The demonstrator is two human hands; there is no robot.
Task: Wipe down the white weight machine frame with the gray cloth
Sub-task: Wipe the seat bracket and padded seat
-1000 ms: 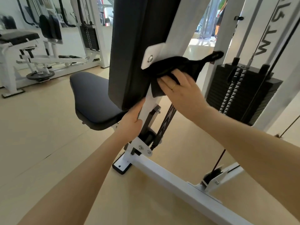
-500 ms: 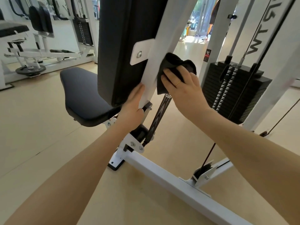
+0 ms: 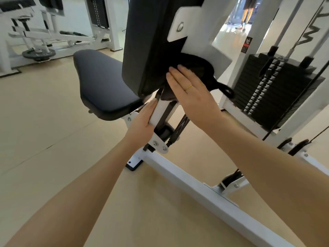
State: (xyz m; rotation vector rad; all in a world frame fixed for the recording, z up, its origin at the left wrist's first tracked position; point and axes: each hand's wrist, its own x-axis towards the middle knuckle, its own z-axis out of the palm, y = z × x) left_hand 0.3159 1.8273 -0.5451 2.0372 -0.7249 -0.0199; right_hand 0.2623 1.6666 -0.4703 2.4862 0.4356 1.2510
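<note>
Now the cloth, dark in this light, lies lower on the white frame post than half a second ago, tucked just under the mounting bracket behind the black back pad. The right hand presses it flat, fingers extended, not gripping. The left hand remains wrapped around the post's lower end, beside the spring.

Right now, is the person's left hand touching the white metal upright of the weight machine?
Touching. The head view shows the left hand wrapped around the white metal upright, fingers lying against its side with no gap, below the black back pad.
</note>
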